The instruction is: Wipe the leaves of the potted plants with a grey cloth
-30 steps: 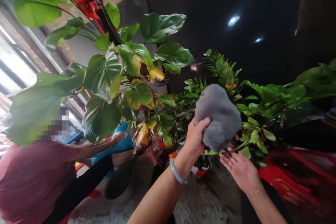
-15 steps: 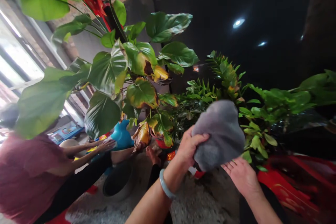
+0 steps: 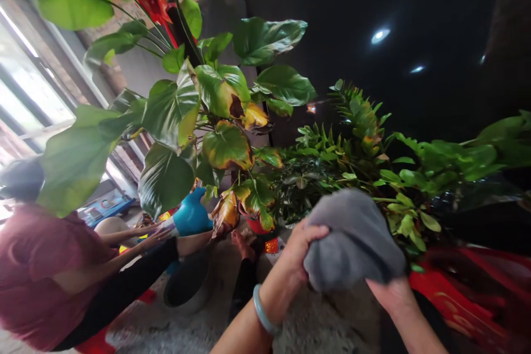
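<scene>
My left hand (image 3: 296, 251) is closed on a grey cloth (image 3: 352, 240), thumb on top, and wears a pale bangle at the wrist. The cloth lies against the lower fronds of a small-leaved green plant (image 3: 352, 144). My right hand (image 3: 390, 294) sits just below the cloth's right edge. Its fingers are hidden under the cloth, so only the back part of the hand and the wrist show.
A tall plant with big leaves (image 3: 182, 116), some yellow and brown, stands left of centre in a red pot (image 3: 256, 227). A person in a maroon top (image 3: 37, 265) at the lower left reaches both hands to a blue object (image 3: 188, 218). Something red (image 3: 460, 298) lies at the lower right.
My left hand has drawn the grey cloth down and slightly right along the fronds. My right hand, palm up and open before, is now covered at the fingers by the cloth.
</scene>
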Demonstrator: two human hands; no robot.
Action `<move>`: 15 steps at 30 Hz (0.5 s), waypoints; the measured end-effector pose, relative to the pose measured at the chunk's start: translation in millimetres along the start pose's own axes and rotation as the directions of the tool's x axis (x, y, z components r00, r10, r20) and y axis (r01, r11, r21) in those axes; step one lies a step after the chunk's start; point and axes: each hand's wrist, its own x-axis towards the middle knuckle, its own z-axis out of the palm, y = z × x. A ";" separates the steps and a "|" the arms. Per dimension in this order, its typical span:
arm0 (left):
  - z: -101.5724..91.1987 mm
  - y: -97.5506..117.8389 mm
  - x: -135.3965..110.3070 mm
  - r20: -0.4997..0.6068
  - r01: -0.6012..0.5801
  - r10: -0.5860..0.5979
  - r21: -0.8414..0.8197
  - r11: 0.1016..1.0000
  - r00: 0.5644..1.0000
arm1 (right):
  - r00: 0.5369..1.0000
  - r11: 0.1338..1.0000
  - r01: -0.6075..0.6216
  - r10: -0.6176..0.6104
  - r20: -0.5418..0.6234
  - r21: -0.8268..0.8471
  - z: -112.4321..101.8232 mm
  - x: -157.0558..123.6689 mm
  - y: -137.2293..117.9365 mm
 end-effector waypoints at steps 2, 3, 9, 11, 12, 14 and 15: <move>8.0 19.1 15.7 -0.041 -0.140 0.138 -0.063 0.988 0.990 | 1.000 0.999 -0.022 0.022 -0.018 0.028 2.0 -0.9 -0.7; 8.0 23.0 22.3 -0.078 -0.173 0.167 -0.080 0.982 0.983 | 0.999 0.998 -0.041 0.042 -0.025 0.041 3.2 -1.4 -1.3; -27.9 -25.1 13.6 -0.258 0.158 -0.145 0.028 0.987 0.955 | 0.996 0.994 -0.093 0.094 -0.006 0.063 4.9 -1.1 -1.4; -35.1 -32.9 0.4 -0.273 0.256 -0.253 -0.022 0.966 0.928 | 0.994 0.993 -0.105 0.106 -0.004 0.061 5.7 -2.0 -1.4; -35.7 -29.2 -4.7 -0.284 0.264 -0.271 -0.064 0.962 0.920 | 0.994 0.992 -0.113 0.113 0.000 0.061 6.9 -3.1 -1.9; -32.6 -7.5 -9.5 -0.324 0.168 -0.211 -0.155 0.974 0.922 | 0.991 0.990 -0.131 0.131 0.017 0.058 10.4 -6.5 -3.9; -30.3 7.8 -9.2 -0.347 0.070 -0.135 -0.194 0.979 0.928 | 0.990 0.989 -0.137 0.136 0.024 0.055 12.4 -8.4 -5.1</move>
